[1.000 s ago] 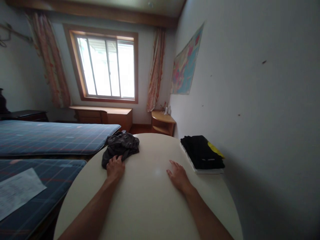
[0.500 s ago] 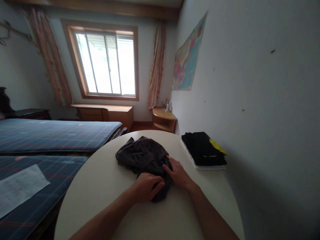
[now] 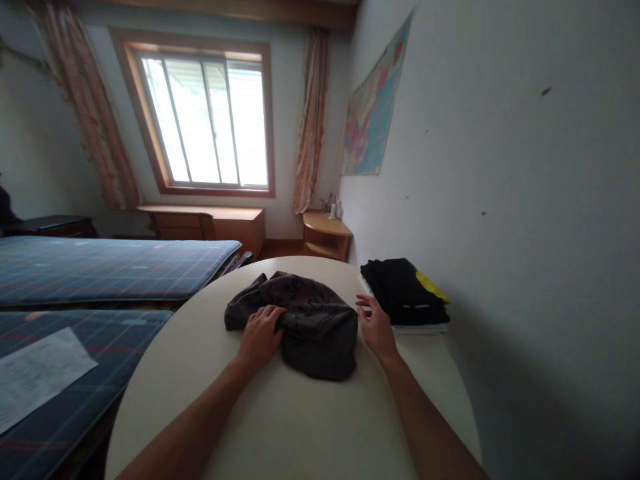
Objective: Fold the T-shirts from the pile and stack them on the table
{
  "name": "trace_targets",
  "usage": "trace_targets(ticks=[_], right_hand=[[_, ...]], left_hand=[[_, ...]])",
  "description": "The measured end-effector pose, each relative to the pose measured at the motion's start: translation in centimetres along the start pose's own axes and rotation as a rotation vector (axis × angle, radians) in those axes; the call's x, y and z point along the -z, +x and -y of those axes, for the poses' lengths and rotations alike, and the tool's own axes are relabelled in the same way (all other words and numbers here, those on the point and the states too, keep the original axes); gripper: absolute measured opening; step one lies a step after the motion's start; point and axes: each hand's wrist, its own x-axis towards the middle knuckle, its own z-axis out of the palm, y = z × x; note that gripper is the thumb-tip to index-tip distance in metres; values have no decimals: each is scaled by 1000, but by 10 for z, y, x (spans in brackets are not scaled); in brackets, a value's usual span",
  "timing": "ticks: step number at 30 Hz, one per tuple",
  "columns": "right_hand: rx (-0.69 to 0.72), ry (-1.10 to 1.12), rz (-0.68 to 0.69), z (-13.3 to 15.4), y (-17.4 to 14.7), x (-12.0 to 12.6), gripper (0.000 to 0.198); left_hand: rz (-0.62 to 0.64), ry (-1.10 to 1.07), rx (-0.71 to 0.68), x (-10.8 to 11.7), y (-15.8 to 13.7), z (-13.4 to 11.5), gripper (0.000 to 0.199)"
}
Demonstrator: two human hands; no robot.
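Observation:
A crumpled dark grey garment [image 3: 320,333] with darker lettering lies on the round white table [image 3: 310,433]. Its exact kind does not show. My left hand [image 3: 263,333] is closed on the garment's left part, fingers over the cloth and thumb at a fold; the fingertips are partly hidden. Just off the garment's right edge, my right hand [image 3: 376,327] is open, its fingers loosely bent and apart with nothing in them. Behind that hand sits a folded stack of black clothes [image 3: 405,293] with a yellow patch and white cloth beneath.
The white wall [image 3: 525,280] runs close along the table's right side. To the left are beds with blue plaid mattresses [image 3: 115,267], one bearing a sheet of paper [image 3: 45,373]. A wooden desk [image 3: 230,227] and a corner shelf [image 3: 327,230] stand beyond the table.
My left hand has moved left and away from me over the garment. My right hand has come off the cloth to the right. The garment's near part is spread wider.

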Motion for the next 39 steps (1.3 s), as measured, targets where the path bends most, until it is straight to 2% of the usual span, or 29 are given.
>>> trace_targets(ticks=[2, 4, 5, 7, 8, 9, 11, 13, 14, 16, 18, 22, 26, 28, 31, 33, 35, 37, 39], right_hand=[[110, -29, 99, 7, -5, 3, 42], [245, -85, 300, 16, -13, 4, 56], [289, -120, 421, 20, -18, 3, 70], [308, -174, 629, 25, -26, -1, 98], [298, -183, 692, 25, -29, -4, 103], [282, -183, 722, 24, -30, -6, 98], [238, -159, 691, 20, -29, -10, 65], [159, -91, 597, 15, -22, -10, 35], [97, -35, 552, 13, -18, -9, 33], [-33, 128, 492, 11, -10, -4, 42], [-136, 309, 461, 12, -5, 1, 50], [-194, 533, 413, 13, -3, 7, 49], [-249, 594, 310, 11, -3, 6, 49], [-274, 560, 298, 10, -2, 4, 52], [-252, 456, 246, 10, -1, 1, 57], [-191, 371, 153, 12, -1, 0, 58], [-64, 310, 103, 17, -4, 1, 58], [96, 269, 146, 25, -10, 4, 54], [224, 210, 271, 35, -18, 5, 56]], left_hand=[[-2, -16, 103, 3, 4, 3, 26], [-30, -35, 223, 6, 7, 7, 22], [-48, -47, 275, 7, 9, 10, 22], [-80, -91, 330, 7, 9, 15, 23], [-97, -123, 326, 7, 8, 16, 25], [-115, -161, 290, 7, 7, 16, 28], [-149, -239, 119, 7, 2, 14, 36], [-147, -267, -132, 6, -4, 7, 44], [-126, -257, -256, 6, -7, 3, 48], [-60, -192, -427, 4, -11, -6, 60], [-15, -128, -466, 1, -12, -13, 60], [-8, -153, -343, -4, -7, -21, 21], [-3, -369, 2, -1, -1, -18, 24], [-1, -587, 130, 2, 1, -13, 25], [-95, -968, 278, 6, 2, -6, 33], [-116, -1140, 367, 8, 2, -3, 38], [-83, -1221, 379, 11, 2, -2, 41], [-72, -1230, 352, 15, 2, -3, 44], [-39, -1197, 305, 22, 2, -5, 47]])
